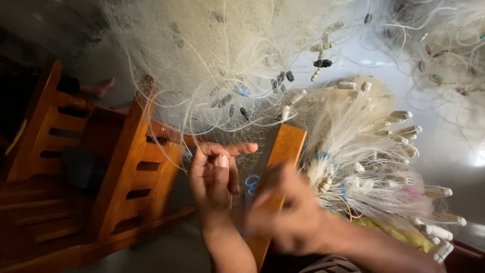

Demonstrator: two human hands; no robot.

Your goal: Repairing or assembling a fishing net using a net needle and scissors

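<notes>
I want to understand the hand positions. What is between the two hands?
In the head view, between the left hand and the blurred right hand there is a small blue loop of twine and fine fishing net mesh.

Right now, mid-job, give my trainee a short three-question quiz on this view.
1. True or false: the left hand has its fingers on the fishing net.
2. What colour is the loop of twine between the hands?
3. The bundle of white floats lies: A) beside the right hand, B) on the wooden chair.

Key: 1 true; 2 blue; 3 A.
</notes>
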